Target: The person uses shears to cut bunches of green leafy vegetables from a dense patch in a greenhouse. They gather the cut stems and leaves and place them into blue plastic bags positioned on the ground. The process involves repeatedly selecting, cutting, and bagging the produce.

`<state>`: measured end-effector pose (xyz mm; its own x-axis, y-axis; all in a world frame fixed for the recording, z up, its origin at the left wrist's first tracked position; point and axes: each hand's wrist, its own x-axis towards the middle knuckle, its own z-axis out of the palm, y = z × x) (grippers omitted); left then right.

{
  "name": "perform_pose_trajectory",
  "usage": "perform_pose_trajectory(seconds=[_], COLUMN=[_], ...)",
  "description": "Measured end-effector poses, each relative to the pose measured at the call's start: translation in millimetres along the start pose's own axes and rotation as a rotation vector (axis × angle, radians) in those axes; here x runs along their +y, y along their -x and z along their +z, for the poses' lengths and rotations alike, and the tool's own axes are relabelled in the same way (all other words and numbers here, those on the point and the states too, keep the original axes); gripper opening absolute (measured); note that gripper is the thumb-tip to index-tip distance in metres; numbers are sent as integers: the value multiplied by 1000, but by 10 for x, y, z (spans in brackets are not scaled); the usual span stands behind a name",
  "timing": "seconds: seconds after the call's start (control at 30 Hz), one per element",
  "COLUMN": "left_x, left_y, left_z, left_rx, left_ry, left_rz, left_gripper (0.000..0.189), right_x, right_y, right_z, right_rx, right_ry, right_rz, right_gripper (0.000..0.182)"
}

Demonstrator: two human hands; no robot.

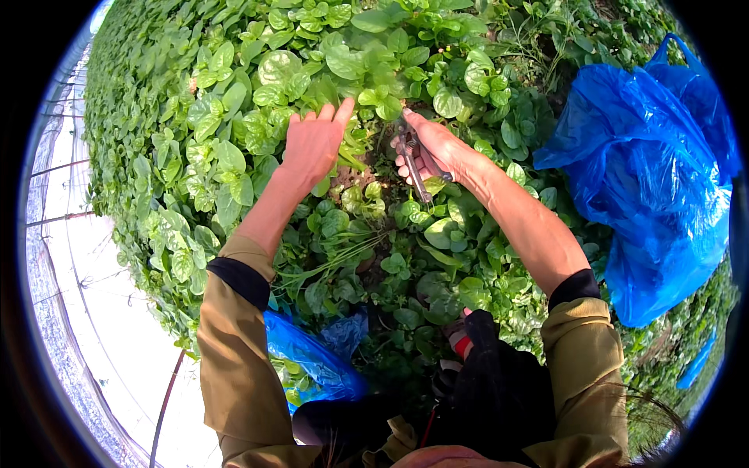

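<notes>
My right hand (443,140) is wrapped around a pair of pruning shears (416,175). Their handles point back toward me, a spring shows between them, and the blades are mostly hidden at the foliage. To the left, my left hand (313,143) reaches back-up into broad-leaved green plants (345,61), its fingertips against the leaves. The thumb and palm are out of sight, so I cannot tell whether it grips anything. Pale green stems (351,149) show just beside it, between my two hands. Below them, small leafy shoots (364,199) grow from bare soil.
A large blue plastic bag (649,164) rests on the plants at the right. Another blue bag (316,357), with leaves in it, lies near my legs. White sheeting (117,316) with thin poles borders the bed at left. Long grass blades (327,257) cross the foliage.
</notes>
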<state>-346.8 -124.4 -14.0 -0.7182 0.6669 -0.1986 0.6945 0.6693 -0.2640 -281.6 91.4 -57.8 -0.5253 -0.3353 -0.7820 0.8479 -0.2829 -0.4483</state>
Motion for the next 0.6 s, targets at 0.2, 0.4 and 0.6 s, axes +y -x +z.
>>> perform_pose_trajectory(seconds=[0.2, 0.4, 0.6], left_x=[62, 41, 47], left_y=[193, -223, -949], left_z=[-511, -786, -941], left_rx=[63, 161, 173], left_ry=[165, 57, 29], left_rz=[-25, -39, -33], left_gripper=[77, 94, 96], right_x=[-122, -756, -1111], right_y=[306, 100, -185], right_z=[-180, -309, -242], right_rx=[10, -74, -73], right_ry=[-204, -310, -519], right_rz=[-289, -355, -355], right_gripper=[60, 61, 62])
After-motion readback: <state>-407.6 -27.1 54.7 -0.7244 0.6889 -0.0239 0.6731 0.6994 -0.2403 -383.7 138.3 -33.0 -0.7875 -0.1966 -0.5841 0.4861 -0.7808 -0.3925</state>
